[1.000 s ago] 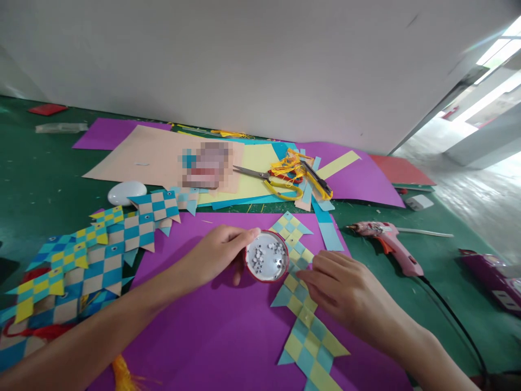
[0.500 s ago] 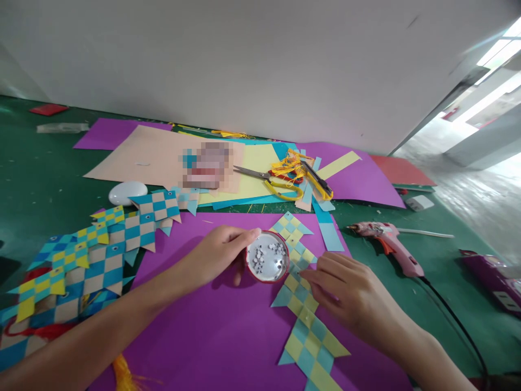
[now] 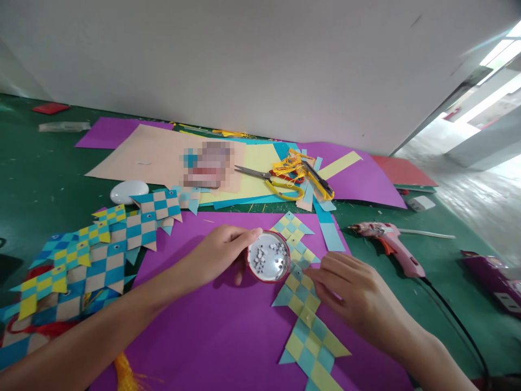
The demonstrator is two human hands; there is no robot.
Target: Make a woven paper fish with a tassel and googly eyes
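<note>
My left hand is closed around the edge of a small round red-rimmed tin, tilted toward me, with several tiny googly eyes inside. My right hand has its fingers curled, thumb and fingertips together, at a woven paper fish in blue and yellow. A small eye sits on that fish, just left of the fingertips; whether the pinch holds anything is hidden. More such fish lie in a row above it and below it, with another woven fish nearer me. They rest on a purple sheet.
Finished blue, beige and yellow woven fish are heaped at left beside a white oval object. Scissors, a utility knife and paper strips lie behind. A pink glue gun with its cord is at right, near a purple box.
My right fingertips have shifted slightly right, a little away from the small eye on the fish. My left hand and the tin have stayed nearly still.
</note>
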